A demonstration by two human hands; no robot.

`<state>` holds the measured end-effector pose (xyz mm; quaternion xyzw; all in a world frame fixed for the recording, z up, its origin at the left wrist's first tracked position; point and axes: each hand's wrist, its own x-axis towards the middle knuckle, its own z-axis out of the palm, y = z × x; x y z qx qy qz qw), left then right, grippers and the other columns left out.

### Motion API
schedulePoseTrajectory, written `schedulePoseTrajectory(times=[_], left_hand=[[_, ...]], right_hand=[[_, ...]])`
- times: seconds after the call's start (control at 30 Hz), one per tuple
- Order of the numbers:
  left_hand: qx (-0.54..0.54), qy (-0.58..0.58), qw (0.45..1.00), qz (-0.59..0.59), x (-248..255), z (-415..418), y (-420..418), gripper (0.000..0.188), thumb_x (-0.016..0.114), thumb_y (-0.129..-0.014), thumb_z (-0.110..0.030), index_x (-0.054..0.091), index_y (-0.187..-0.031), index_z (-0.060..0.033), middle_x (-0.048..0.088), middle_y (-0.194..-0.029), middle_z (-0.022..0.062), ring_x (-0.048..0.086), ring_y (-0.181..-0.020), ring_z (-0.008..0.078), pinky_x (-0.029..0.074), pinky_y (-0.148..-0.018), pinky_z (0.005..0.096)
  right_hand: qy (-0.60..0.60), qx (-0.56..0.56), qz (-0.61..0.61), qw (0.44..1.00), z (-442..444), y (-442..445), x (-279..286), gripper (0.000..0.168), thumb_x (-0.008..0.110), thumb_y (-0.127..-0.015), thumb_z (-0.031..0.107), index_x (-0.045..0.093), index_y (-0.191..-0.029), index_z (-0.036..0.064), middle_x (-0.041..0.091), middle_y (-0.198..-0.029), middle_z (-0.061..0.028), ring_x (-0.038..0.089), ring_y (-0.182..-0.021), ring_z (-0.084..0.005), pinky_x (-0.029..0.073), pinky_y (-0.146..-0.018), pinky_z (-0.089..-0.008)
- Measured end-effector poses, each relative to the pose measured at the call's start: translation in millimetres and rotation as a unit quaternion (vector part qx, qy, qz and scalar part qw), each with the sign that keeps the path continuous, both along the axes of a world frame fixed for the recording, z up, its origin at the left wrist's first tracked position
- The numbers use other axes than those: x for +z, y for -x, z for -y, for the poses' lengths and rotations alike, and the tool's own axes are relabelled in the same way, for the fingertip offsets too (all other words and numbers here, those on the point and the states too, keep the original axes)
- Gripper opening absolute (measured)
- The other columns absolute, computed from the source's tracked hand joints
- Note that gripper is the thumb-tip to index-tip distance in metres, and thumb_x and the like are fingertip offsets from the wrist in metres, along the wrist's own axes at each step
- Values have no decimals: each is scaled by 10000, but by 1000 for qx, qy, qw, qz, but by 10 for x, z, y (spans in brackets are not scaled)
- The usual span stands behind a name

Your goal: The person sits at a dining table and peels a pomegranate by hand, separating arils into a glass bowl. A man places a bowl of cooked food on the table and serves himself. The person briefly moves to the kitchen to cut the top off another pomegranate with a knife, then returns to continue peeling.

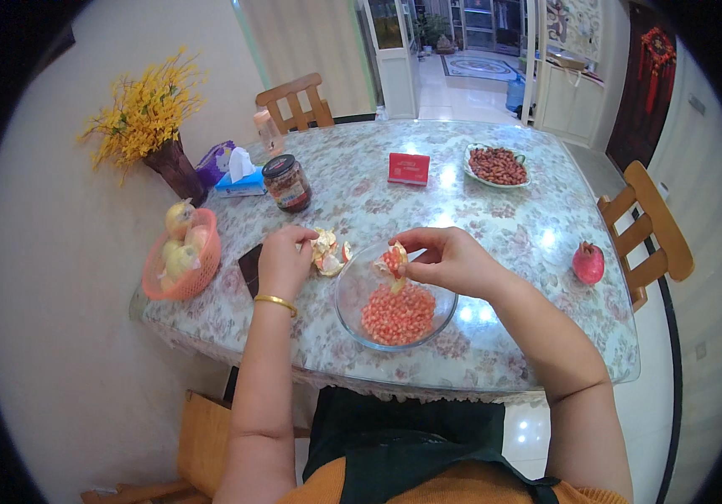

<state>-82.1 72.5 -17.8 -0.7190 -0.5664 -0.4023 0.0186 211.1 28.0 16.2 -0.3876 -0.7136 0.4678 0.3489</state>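
Observation:
A glass bowl (343, 321) stands before me on the table, with a heap of pomegranate seeds (399, 314) in it. Over the bowl's far part, my right hand (446, 259) grips a piece of pomegranate (392, 259) that still has red seeds on it, between thumb and fingers. My left hand (287, 257), with a gold bangle at the wrist, is at the left edge of a small pile of pomegranate peel (328, 253) beside the bowl. Whether its fingertips hold a bit of peel cannot be told. A whole pomegranate (588, 263) lies at the table's right side.
A pink basket of fruit (208, 268) stands at the left; a dark phone (250, 271) lies partly under my left hand. Farther back are a lidded jar (287, 184), a tissue box (241, 184), a red card stand (408, 169) and a dish of reddish-brown food (497, 183).

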Motion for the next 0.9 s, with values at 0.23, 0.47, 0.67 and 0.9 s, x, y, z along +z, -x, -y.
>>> schedulePoseTrajectory(times=[0.23,0.47,0.67,0.9], left_hand=[[-16,-34,998,46,201,255,-274,206,667,-830,-58,690,-1035,-51,653,-1069,91,647,-966,190,546,-790,330],[-231,175,920,263,331,757,-735,353,691,-847,25,604,-1189,0,602,-1190,62,610,-1035,141,558,-870,284],[-246,143,906,313,254,797,-776,460,743,-789,54,578,-1217,6,611,-1179,82,636,-1037,164,560,-855,270],[-248,60,937,239,262,813,-834,450,758,-784,24,600,-1204,-12,615,-1141,76,643,-1007,157,560,-810,259]], right_hand=[[74,4,-44,996,-16,-23,46,459,698,-843,206,624,-1249,4,693,-1133,-88,675,-923,-136,562,-763,-277],[143,61,-123,980,-15,-35,33,487,635,-884,169,551,-1337,12,659,-1186,-85,648,-1022,-145,562,-818,-291],[140,103,-199,964,31,-23,40,459,606,-924,174,537,-1351,20,639,-1214,-100,650,-1024,-154,553,-852,-293],[136,45,-134,981,25,15,32,436,660,-933,259,586,-1298,34,691,-1063,-85,669,-905,-137,566,-723,-269]])
